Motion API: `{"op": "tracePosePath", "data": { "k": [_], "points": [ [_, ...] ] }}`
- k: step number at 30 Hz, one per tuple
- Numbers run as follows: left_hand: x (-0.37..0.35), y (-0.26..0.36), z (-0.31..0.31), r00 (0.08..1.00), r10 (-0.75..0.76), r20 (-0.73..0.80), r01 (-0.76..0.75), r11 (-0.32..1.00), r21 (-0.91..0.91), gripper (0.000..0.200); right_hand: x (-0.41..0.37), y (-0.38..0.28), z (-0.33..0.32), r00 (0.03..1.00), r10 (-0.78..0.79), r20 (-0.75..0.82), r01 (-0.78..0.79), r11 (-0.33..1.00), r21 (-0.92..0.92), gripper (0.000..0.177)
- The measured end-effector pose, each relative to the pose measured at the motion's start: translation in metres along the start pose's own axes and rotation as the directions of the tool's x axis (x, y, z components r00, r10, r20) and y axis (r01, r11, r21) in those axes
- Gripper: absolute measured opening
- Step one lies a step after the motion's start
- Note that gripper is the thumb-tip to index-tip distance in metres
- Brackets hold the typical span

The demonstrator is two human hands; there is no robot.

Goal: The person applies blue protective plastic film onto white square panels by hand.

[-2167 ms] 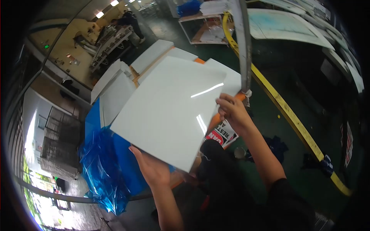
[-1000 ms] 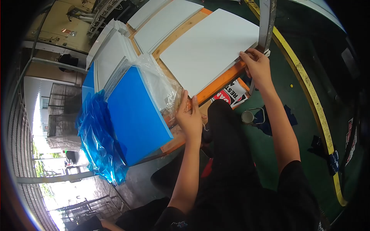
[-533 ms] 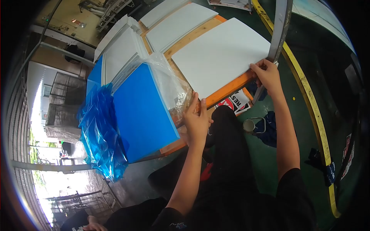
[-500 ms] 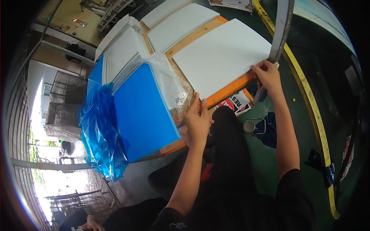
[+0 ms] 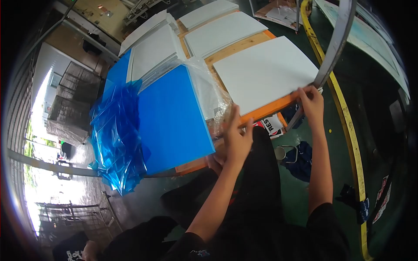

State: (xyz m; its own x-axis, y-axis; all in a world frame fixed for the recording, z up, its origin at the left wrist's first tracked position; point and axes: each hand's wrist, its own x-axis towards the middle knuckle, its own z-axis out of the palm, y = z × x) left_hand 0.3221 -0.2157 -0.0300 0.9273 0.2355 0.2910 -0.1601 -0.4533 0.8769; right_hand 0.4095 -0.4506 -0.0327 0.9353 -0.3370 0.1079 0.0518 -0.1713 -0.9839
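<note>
A stack of white sheets (image 5: 267,74) lies on an orange-edged wooden pallet (image 5: 267,111). My left hand (image 5: 238,141) is at the stack's near left corner, thumb and forefinger stretched apart, beside crumpled clear plastic film (image 5: 220,104). At the near right corner, my right hand (image 5: 312,104) has its bent fingers closed on the white sheet's edge, close to a grey metal post (image 5: 335,52). To the left of my left hand lies a blue sheet (image 5: 174,122), with crumpled blue film (image 5: 117,135) along its far side. Skin, perhaps another hand, shows partly hidden below my left hand.
More white sheet stacks (image 5: 226,32) sit farther back on the pallet. A yellow rail (image 5: 348,126) runs along the right. On the green floor are a metal cup (image 5: 280,152) and dark blue cloth (image 5: 300,163). Another person's hand (image 5: 90,250) shows at lower left.
The view has shifted, so the sheets and pallet appear slightly lower and farther right. Both hands stay at the near corners of the white stack; my left thumb and forefinger are spread wider.
</note>
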Motion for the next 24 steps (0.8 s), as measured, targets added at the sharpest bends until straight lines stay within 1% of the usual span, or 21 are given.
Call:
{"op": "tracePosePath", "data": {
  "k": [1,2,3,5,6,7,8,9,10,11,13,14,16,18,20,22,23,24],
  "points": [
    [-0.01,0.006,-0.004,0.998,0.042,0.037,-0.043,0.999,0.02,0.046,-0.01,-0.004,0.0,0.999,-0.048,-0.025,0.048,0.999,0.012,0.023],
    [-0.021,0.012,-0.008,0.994,0.083,0.074,-0.086,0.996,0.037,0.046,-0.024,-0.008,0.002,0.997,-0.062,-0.041,0.065,0.996,0.055,0.022],
    [-0.037,0.026,-0.018,0.987,0.049,0.153,-0.054,0.998,0.033,0.046,-0.041,-0.016,0.006,0.996,-0.075,-0.051,0.079,0.992,0.096,0.022],
    [-0.071,0.021,-0.028,0.962,0.097,0.253,-0.054,0.983,-0.175,0.042,-0.075,-0.036,0.02,0.997,-0.07,0.042,0.059,0.974,0.22,0.019],
    [-0.085,0.018,-0.039,0.929,-0.034,0.368,0.096,0.984,-0.15,0.04,-0.093,-0.05,0.027,0.99,-0.086,0.111,0.063,0.979,0.196,0.017],
    [-0.099,0.014,-0.054,0.863,-0.161,0.478,0.243,0.963,-0.115,0.038,-0.109,-0.064,0.035,0.979,-0.097,0.179,0.066,0.983,0.171,0.014],
    [-0.107,0.011,-0.069,0.766,-0.272,0.582,0.378,0.923,-0.066,0.036,-0.123,-0.073,0.047,0.945,-0.2,0.26,0.157,0.972,0.177,0.01],
    [-0.113,0.004,-0.082,0.795,-0.295,0.53,0.417,0.9,-0.126,0.033,-0.135,-0.083,0.059,0.894,-0.299,0.334,0.245,0.95,0.195,0.007],
    [-0.119,-0.003,-0.094,0.82,-0.32,0.475,0.45,0.873,-0.187,0.031,-0.144,-0.102,0.07,0.803,-0.399,0.443,0.375,0.916,0.146,0.007],
    [-0.124,-0.009,-0.106,0.84,-0.347,0.417,0.473,0.845,-0.249,0.028,-0.152,-0.118,0.082,0.686,-0.479,0.548,0.503,0.856,0.119,0.01],
    [-0.125,-0.012,-0.134,0.866,-0.413,0.283,0.492,0.805,-0.33,0.025,-0.167,-0.132,0.116,0.481,-0.616,0.624,0.645,0.731,0.223,0.016],
    [-0.123,-0.012,-0.147,0.87,-0.445,0.212,0.493,0.788,-0.369,0.024,-0.172,-0.137,0.134,0.409,-0.644,0.646,0.698,0.677,0.233,0.017],
    [-0.117,-0.012,-0.173,0.881,-0.459,0.112,0.464,0.796,-0.389,0.022,-0.183,-0.138,0.168,0.257,-0.689,0.677,0.79,0.554,0.264,0.02],
    [-0.112,-0.013,-0.195,0.889,-0.458,0.025,0.427,0.806,-0.41,0.021,-0.19,-0.133,0.191,0.222,-0.652,0.724,0.813,0.534,0.232,0.019],
    [-0.11,-0.011,-0.214,0.885,-0.466,-0.026,0.414,0.811,-0.414,0.021,-0.195,-0.134,0.202,0.181,-0.598,0.781,0.835,0.512,0.199,0.016],
    [-0.112,-0.012,-0.228,0.886,-0.46,-0.058,0.395,0.814,-0.425,0.021,-0.194,-0.129,0.208,0.16,-0.593,0.789,0.837,0.505,0.209,0.014],
    [-0.114,-0.014,-0.233,0.886,-0.46,-0.058,0.391,0.81,-0.437,0.021,-0.194,-0.127,0.21,0.152,-0.588,0.795,0.838,0.503,0.211,0.014],
    [-0.117,-0.016,-0.236,0.886,-0.46,-0.056,0.389,0.805,-0.449,0.021,-0.195,-0.128,0.212,0.182,-0.583,0.792,0.809,0.546,0.216,0.011]
  ]
}}
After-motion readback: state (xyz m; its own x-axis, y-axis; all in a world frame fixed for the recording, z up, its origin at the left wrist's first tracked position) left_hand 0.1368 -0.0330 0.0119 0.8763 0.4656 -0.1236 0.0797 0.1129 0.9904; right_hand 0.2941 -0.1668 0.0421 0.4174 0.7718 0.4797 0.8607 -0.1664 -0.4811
